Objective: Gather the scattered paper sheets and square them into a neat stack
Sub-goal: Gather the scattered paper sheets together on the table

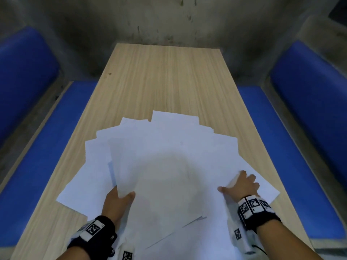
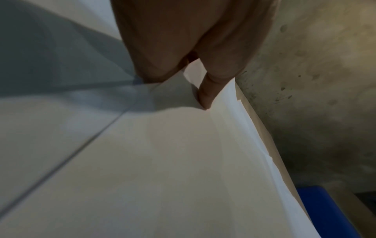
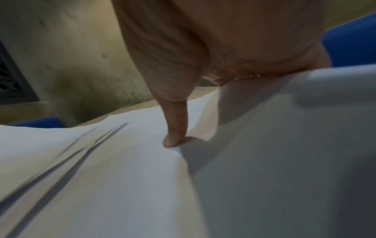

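Gathering: both hands are working the paper sheets (image 1: 165, 166) inward from the sides, which is probably why each one is sitting at an outer edge of the pile and not on top of it.
Left hand: the left hand (image 1: 117, 200) is pinching a lifted sheet at about 7 o'clock of the pile, thumb lying on top and fingers tucked under, so they're hidden; in the left wrist view the thumb (image 2: 207, 96) is pressing down on the paper.
Right hand: the right hand (image 1: 242, 184) is gripping at roughly 4 o'clock, thumb on top pointing toward the middle, fingers curling over a raised paper edge. The right wrist view is showing the thumb (image 3: 175, 138) denting the sheet.
Sheets: they're fanning out from 9 through 12 to 3 o'clock, overlapping, corners poking out all over, so nowhere near square yet imo. A few are hanging over the near table edge at 6 o'clock.
Why the fan: my guess is it's getting swept into one heap first, with squaring coming after.
Surface: a light wood-grain table (image 1: 169, 76), long and narrow, running away toward 12 o'clock.
Room: blue padded benches (image 1: 308, 102) are flanking it at 3 and 9 o'clock, and a stained concrete wall (image 1: 150, 19) is closing off the far end.
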Demonstrator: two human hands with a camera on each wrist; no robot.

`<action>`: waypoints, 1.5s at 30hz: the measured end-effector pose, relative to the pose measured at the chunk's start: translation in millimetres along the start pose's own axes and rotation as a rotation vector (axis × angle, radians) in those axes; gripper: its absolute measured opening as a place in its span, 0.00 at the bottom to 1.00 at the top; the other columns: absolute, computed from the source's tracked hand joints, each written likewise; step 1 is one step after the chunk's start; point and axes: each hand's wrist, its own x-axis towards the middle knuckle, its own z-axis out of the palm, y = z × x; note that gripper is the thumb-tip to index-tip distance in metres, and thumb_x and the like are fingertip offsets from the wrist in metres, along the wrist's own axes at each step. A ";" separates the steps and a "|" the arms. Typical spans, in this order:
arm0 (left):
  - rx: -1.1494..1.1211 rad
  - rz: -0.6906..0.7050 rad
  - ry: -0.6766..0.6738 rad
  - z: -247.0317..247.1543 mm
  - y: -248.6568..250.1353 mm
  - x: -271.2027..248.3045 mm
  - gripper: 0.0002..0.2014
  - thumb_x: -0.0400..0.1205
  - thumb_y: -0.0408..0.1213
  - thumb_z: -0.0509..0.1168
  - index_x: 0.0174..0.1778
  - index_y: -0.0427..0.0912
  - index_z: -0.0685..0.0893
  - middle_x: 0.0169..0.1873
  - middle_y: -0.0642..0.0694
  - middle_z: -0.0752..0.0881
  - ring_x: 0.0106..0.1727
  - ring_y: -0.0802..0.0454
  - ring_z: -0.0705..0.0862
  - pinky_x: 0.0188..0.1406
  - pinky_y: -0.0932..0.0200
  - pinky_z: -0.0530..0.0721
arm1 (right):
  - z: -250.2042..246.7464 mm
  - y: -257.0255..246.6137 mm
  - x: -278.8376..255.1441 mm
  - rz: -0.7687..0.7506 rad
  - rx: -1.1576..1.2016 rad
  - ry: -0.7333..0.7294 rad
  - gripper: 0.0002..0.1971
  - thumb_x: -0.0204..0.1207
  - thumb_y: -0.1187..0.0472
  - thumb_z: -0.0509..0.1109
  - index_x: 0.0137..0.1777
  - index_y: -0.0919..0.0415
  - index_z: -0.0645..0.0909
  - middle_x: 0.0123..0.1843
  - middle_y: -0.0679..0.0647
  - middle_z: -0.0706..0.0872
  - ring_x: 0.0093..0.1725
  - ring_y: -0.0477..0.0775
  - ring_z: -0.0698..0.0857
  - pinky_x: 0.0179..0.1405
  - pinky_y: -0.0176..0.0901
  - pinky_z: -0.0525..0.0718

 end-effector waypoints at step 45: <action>0.018 0.246 0.105 -30.5 98.5 11.4 0.09 0.81 0.24 0.62 0.56 0.33 0.81 0.47 0.37 0.84 0.39 0.46 0.85 0.35 0.59 0.83 | -127.0 -79.5 -5.7 -0.607 1.055 -0.221 0.10 0.83 0.70 0.60 0.52 0.60 0.82 0.33 0.45 0.93 0.29 0.41 0.89 0.31 0.35 0.86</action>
